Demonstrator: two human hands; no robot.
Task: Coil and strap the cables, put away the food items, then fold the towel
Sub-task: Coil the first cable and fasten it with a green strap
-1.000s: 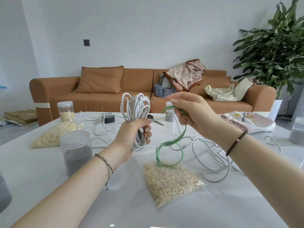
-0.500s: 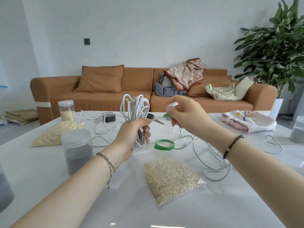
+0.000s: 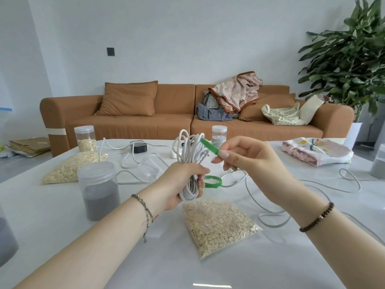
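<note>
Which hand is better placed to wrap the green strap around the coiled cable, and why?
The right hand: it pinches the green strap beside the coiled cable, free to wind it. The left hand grips the coil, so it is likely needed there.

Left hand (image 3: 180, 180) grips coiled cable (image 3: 190, 159); right hand (image 3: 248, 161) pinches green strap (image 3: 209, 146).

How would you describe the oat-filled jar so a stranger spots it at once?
Find the white table, then its far-left corner by the sofa. A clear jar stands behind a bag of oats. It alone holds oats; the nearer jar holds grey filling.
</note>
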